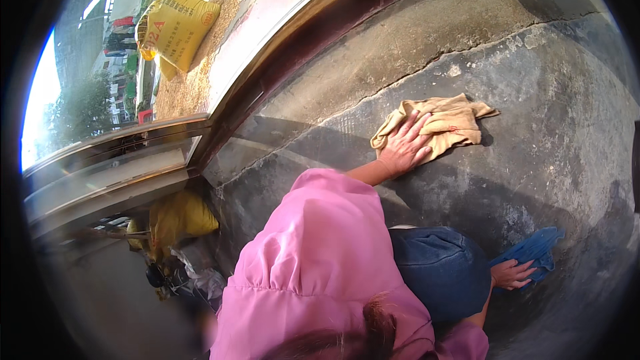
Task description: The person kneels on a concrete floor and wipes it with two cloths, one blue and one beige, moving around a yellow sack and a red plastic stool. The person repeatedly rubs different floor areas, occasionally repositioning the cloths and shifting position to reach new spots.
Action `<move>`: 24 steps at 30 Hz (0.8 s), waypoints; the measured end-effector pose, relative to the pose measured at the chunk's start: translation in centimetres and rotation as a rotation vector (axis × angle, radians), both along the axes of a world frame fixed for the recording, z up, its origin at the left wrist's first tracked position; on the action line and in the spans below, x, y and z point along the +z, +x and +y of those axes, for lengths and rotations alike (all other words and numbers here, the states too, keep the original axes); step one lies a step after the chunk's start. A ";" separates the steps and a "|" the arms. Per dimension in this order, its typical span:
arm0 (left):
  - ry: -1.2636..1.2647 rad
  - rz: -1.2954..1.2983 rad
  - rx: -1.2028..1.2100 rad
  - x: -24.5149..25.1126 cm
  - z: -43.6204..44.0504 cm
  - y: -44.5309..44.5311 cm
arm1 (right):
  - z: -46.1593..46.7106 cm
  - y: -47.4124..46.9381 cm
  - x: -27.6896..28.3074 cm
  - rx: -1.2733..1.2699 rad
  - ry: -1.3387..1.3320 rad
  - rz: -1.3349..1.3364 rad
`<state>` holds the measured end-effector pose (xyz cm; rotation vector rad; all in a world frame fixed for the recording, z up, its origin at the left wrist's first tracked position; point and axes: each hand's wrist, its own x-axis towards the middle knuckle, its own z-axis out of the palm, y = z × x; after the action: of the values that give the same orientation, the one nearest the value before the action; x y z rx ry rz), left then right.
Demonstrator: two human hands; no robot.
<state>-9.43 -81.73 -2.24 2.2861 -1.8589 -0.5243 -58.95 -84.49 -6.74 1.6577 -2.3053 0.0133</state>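
My left hand lies flat, fingers spread, on a crumpled tan cloth with a small red mark. Both are on the worn grey concrete floor. Farther right, my right hand rests with its fingers apart over a blue cloth, also on the floor. A bent knee in blue denim is between my two arms. The pink sleeve of my left arm fills the lower middle of the view.
A long crack crosses the concrete. At the left stands a framed doorway with a raised sill. Outside, a printed yellow sack sits on spread grain. Yellow sacks and white plastic bags are in the lower left corner.
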 end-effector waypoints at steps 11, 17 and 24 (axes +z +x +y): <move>0.248 -0.440 1.972 -3.7 33.1 21.3 | -3.7 -7.3 -1.8 0.067 0.324 -0.005; -0.144 -0.358 1.824 -2.6 23.6 28.1 | -4.8 -6.9 -0.2 -0.016 0.664 0.168; -0.527 -0.248 1.269 2.5 -1.9 25.3 | -4.9 -7.0 -1.7 -0.222 0.608 0.098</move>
<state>15.90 -83.60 0.28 2.5489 -0.2165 0.3953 -65.95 -89.36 -8.44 1.5754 -2.5519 -0.8725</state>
